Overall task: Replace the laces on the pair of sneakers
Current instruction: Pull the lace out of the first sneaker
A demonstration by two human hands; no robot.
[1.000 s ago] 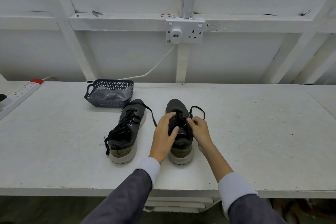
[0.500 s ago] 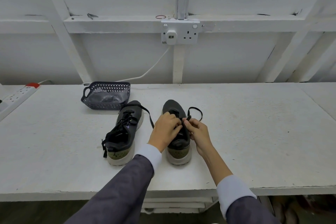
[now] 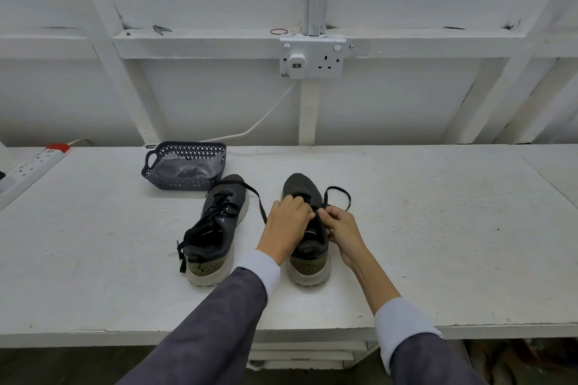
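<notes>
Working at the black lace (image 3: 339, 197) of the right-hand sneaker (image 3: 308, 255), standing toe-away near the front edge of the white workbench (image 3: 438, 228), just beside the left-hand sneaker (image 3: 215, 228). Pinching the lace at the upper eyelets between thumb and forefinger of the right hand (image 3: 342, 228), and letting a slack loop of it arc out to the right of the shoe. Curling the left hand (image 3: 286, 228) over the tongue, fingers bunched together and bent down onto the lacing. Nipping the same lace there, by the look of it, with the fingertips themselves hidden under the knuckles.

Judging from this, tackling the opening step: pulling the old lace out of the first shoe, starting at the top rows. Leaving the left-hand sneaker threaded for now, its loosened lace (image 3: 219, 216) slack across the throat, trailing off at the heel and into the gap between the two shoes.

Calling next, most likely, for drawing the pinched run clear of its eyelet with one hand while steadying the shoe with the other, then repeating row by row toward the toe without snagging the tips.

Holding a clear packet (image 3: 184, 167), possibly the replacement laces but too blurred to name, in the dark mesh basket (image 3: 175, 181) just behind the left-hand sneaker's toe.
</notes>
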